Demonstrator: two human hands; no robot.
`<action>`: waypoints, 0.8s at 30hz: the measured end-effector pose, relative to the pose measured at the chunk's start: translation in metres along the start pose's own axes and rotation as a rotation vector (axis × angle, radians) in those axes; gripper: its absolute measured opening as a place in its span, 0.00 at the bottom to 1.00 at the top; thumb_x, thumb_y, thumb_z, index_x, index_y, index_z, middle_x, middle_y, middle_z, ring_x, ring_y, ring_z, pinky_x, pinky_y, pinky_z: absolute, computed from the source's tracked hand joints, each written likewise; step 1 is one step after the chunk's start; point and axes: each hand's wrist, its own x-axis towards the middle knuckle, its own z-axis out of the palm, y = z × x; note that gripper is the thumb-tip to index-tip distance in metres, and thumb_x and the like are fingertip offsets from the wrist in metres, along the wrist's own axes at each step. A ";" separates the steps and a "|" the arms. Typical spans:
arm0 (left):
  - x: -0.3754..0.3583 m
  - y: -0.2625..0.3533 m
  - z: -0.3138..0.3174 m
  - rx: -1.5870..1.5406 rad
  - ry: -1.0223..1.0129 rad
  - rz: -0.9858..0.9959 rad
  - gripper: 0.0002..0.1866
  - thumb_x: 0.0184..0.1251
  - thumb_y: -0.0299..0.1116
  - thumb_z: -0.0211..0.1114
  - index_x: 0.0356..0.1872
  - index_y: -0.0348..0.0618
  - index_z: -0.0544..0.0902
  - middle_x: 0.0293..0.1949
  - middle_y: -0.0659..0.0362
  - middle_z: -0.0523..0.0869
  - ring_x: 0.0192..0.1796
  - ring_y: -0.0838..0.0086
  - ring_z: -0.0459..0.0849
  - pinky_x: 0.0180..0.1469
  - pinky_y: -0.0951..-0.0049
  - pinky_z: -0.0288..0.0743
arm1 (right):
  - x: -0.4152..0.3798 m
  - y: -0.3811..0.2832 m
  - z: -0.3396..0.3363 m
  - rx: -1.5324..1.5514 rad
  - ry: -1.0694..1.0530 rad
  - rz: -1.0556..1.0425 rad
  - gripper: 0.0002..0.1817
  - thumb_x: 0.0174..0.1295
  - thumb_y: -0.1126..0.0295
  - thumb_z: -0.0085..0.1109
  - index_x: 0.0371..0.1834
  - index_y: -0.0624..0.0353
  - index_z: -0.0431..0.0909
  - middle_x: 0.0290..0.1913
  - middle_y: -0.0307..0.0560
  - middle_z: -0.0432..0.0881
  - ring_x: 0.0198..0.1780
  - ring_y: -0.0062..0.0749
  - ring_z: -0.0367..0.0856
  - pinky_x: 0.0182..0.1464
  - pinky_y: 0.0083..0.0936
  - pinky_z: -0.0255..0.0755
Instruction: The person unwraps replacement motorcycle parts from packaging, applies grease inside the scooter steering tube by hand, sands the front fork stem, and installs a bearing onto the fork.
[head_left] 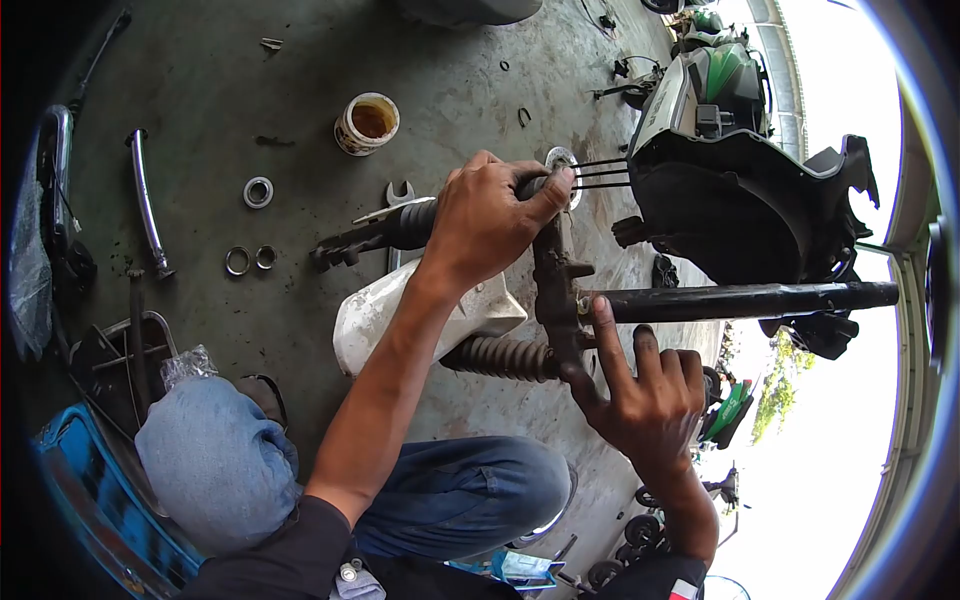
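Note:
A motorcycle front fork (555,270) is in front of me, its dark crossbar joined to a long black steering stem (750,302) that points right. My left hand (488,215) is closed around the fork's far end, thumb on top; what lies under the palm is hidden. At the stem's base, my right hand (645,385) has its fingers spread, the index fingertip touching the base and the thumb against the crossbar. A ribbed rubber boot (500,357) covers the near fork leg. Beside it is a scuffed white fender (385,315), partly behind my left forearm.
On the floor lie an open tub of yellow-brown grease (368,124), several metal rings (258,192), an open-ended wrench (399,194) and a chrome tube (148,203). A black scooter body panel (740,210) stands at right. My knees (500,490) are close below.

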 end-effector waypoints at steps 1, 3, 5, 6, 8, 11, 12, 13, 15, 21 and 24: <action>0.001 0.002 0.000 0.000 -0.008 0.000 0.36 0.69 0.64 0.62 0.44 0.32 0.89 0.37 0.43 0.86 0.49 0.53 0.84 0.55 0.61 0.76 | 0.002 0.001 0.002 0.001 -0.005 0.007 0.31 0.67 0.42 0.62 0.68 0.45 0.83 0.33 0.49 0.83 0.21 0.31 0.70 0.32 0.33 0.68; 0.000 0.005 -0.003 -0.013 -0.033 -0.042 0.36 0.69 0.64 0.62 0.45 0.32 0.89 0.39 0.43 0.86 0.49 0.54 0.84 0.55 0.61 0.76 | 0.003 0.000 0.003 -0.025 -0.008 -0.076 0.31 0.67 0.43 0.63 0.67 0.48 0.83 0.34 0.49 0.83 0.21 0.31 0.69 0.32 0.33 0.68; -0.002 0.002 -0.001 -0.011 0.009 -0.006 0.35 0.70 0.64 0.62 0.44 0.33 0.89 0.38 0.43 0.85 0.48 0.54 0.83 0.54 0.61 0.76 | -0.005 0.002 -0.002 -0.030 0.000 -0.110 0.31 0.66 0.43 0.64 0.66 0.50 0.83 0.34 0.49 0.83 0.21 0.31 0.70 0.31 0.34 0.68; -0.002 0.000 0.000 -0.014 0.048 0.032 0.34 0.70 0.64 0.62 0.44 0.34 0.89 0.38 0.44 0.85 0.46 0.55 0.83 0.53 0.60 0.76 | -0.011 0.003 -0.003 0.010 0.016 -0.096 0.32 0.65 0.43 0.65 0.65 0.50 0.84 0.33 0.49 0.83 0.21 0.31 0.70 0.32 0.34 0.68; -0.002 -0.005 0.002 -0.007 0.071 0.040 0.34 0.70 0.63 0.62 0.43 0.35 0.89 0.38 0.44 0.85 0.46 0.55 0.83 0.53 0.60 0.75 | -0.010 0.005 -0.004 0.168 0.067 -0.021 0.34 0.62 0.42 0.68 0.66 0.52 0.83 0.27 0.45 0.81 0.18 0.26 0.71 0.29 0.32 0.69; -0.001 0.000 0.001 -0.016 0.042 0.025 0.33 0.70 0.63 0.62 0.43 0.36 0.89 0.38 0.44 0.85 0.46 0.56 0.82 0.53 0.60 0.75 | 0.006 -0.005 -0.012 0.329 -0.058 0.197 0.38 0.62 0.41 0.68 0.69 0.54 0.80 0.20 0.40 0.76 0.14 0.24 0.69 0.23 0.27 0.65; -0.001 0.002 0.000 -0.024 0.014 0.001 0.33 0.70 0.63 0.62 0.43 0.37 0.89 0.38 0.45 0.84 0.46 0.56 0.83 0.53 0.60 0.75 | 0.010 -0.003 -0.007 0.332 -0.067 0.175 0.40 0.62 0.41 0.68 0.71 0.56 0.77 0.16 0.36 0.71 0.11 0.23 0.67 0.19 0.25 0.60; -0.001 0.001 0.001 -0.023 0.000 0.004 0.33 0.70 0.63 0.62 0.43 0.37 0.89 0.38 0.45 0.84 0.46 0.56 0.83 0.53 0.60 0.75 | 0.011 -0.004 -0.003 0.332 -0.070 0.189 0.40 0.62 0.41 0.68 0.71 0.56 0.77 0.16 0.36 0.71 0.11 0.23 0.67 0.19 0.25 0.60; -0.001 0.000 0.001 -0.024 0.010 -0.014 0.33 0.70 0.64 0.61 0.43 0.36 0.89 0.36 0.46 0.84 0.46 0.56 0.82 0.53 0.61 0.75 | 0.013 -0.005 0.002 0.255 -0.072 0.062 0.40 0.61 0.40 0.69 0.70 0.55 0.78 0.16 0.36 0.70 0.11 0.24 0.66 0.19 0.26 0.60; -0.002 0.001 0.000 -0.006 0.037 -0.010 0.33 0.71 0.63 0.61 0.42 0.35 0.89 0.34 0.46 0.83 0.45 0.57 0.81 0.52 0.62 0.74 | -0.018 0.004 0.006 0.271 0.004 -0.025 0.36 0.63 0.43 0.69 0.68 0.56 0.80 0.17 0.37 0.72 0.13 0.22 0.67 0.22 0.24 0.62; -0.002 0.002 0.000 -0.011 0.018 -0.025 0.32 0.71 0.62 0.61 0.42 0.35 0.88 0.34 0.46 0.83 0.46 0.57 0.81 0.52 0.62 0.74 | -0.031 -0.004 0.005 0.747 0.027 0.342 0.33 0.70 0.46 0.63 0.68 0.61 0.78 0.21 0.41 0.79 0.14 0.18 0.68 0.22 0.22 0.61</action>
